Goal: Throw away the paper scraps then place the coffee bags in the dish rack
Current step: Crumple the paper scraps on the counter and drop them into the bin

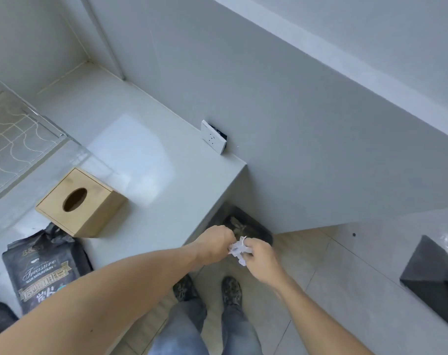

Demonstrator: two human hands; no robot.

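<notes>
Both hands, left hand and right hand, grip the paper scraps above the dark bin (some rubbish already lies inside). Nothing is dropped yet. One coffee bag waits on the counter; farther off, the dish rack looks empty.

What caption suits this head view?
Both hands hold paper scraps above the dark bin beside the counter.
</notes>
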